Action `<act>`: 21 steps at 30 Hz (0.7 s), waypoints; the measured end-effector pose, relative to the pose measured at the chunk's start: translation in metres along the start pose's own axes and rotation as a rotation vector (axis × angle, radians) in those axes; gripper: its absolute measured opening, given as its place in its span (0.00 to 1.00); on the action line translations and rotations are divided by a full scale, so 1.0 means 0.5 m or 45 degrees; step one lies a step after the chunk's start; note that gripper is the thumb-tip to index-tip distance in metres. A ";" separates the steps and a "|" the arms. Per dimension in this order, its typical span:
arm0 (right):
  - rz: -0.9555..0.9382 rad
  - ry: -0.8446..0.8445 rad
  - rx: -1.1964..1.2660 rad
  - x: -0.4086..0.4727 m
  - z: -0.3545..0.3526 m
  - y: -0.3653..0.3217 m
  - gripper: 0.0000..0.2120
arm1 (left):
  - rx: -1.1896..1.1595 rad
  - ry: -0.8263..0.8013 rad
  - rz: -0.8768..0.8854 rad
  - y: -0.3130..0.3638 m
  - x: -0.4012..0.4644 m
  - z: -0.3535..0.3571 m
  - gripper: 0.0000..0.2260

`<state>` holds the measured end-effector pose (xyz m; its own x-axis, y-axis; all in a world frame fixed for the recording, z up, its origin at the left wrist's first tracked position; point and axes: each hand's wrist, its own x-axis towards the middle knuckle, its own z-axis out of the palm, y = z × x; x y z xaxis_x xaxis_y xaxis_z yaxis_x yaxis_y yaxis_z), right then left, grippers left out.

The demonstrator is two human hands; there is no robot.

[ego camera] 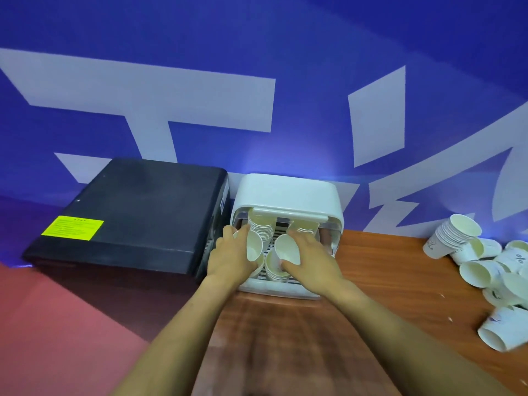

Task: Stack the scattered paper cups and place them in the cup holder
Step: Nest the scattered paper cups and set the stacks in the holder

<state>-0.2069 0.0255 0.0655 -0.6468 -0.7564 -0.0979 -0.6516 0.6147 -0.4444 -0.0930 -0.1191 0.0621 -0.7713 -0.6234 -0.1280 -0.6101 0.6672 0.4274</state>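
A white cup holder [288, 192] with a raised lid stands at the back of the wooden table, and several stacks of white paper cups [261, 227] lie inside it. My left hand [233, 257] grips a paper cup stack [254, 247] at the holder's left side. My right hand [310, 258] grips another paper cup [287, 250] just to the right, over a lower stack [274, 268]. Both hands reach into the holder's open front. Scattered paper cups [485, 270] lie in a heap at the table's right edge, with one short stack [454, 235] tilted on top.
A black box-shaped machine [137, 212] with a yellow label [73, 227] sits directly left of the holder. A blue wall with white lettering rises behind. Bare wooden tabletop [380, 270] lies between the holder and the heap of cups. Red floor shows at lower left.
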 end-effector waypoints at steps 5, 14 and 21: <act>0.011 -0.030 0.018 0.018 0.019 0.002 0.33 | 0.000 -0.062 -0.026 -0.009 0.021 0.009 0.33; 0.036 -0.043 0.028 0.040 0.054 0.008 0.32 | 0.017 -0.170 -0.050 -0.022 0.049 0.030 0.29; 0.119 -0.287 -0.011 0.032 0.080 0.042 0.38 | -0.011 -0.368 -0.080 -0.044 0.050 0.076 0.37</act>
<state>-0.2149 0.0173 0.0191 -0.6005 -0.7262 -0.3347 -0.5968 0.6856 -0.4168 -0.1055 -0.1338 0.0152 -0.7523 -0.5205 -0.4038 -0.6579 0.6265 0.4179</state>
